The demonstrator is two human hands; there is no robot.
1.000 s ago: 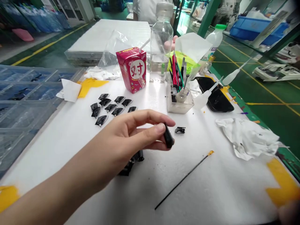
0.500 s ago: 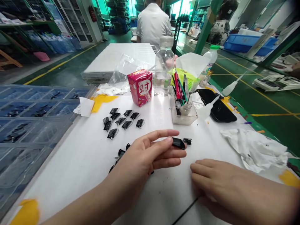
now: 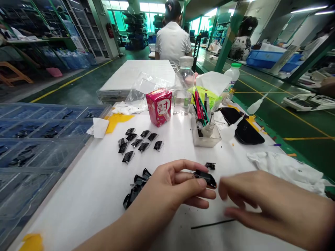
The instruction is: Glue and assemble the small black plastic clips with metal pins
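My left hand [image 3: 180,184] pinches a glossy black plastic piece [image 3: 206,177] between thumb and fingers, above the white work surface. Just to its right, my right hand [image 3: 251,202] is blurred by motion; its thumb and fingers are apart and nothing shows between them. Below the right hand lies a thin black rod [image 3: 211,224], its right end hidden. A small black part [image 3: 210,166] rests beyond my left fingertips. Several black pieces [image 3: 134,190] lie in a cluster beside my left wrist, partly covered by it. Farther off, several similar pieces with clear edges [image 3: 143,146] are spread out.
Divided blue trays [image 3: 47,150] with black parts line the left. A red drink carton [image 3: 159,107], a clear bottle [image 3: 182,94] and a pen-filled box [image 3: 206,141] stand at the back. A white cloth [image 3: 288,172] lies right. A person [image 3: 173,40] sits ahead.
My left hand has moved slightly right and nearer with the black piece. My right hand has lifted and opened; the rod now lies at a flatter angle. The camera view has tilted up.
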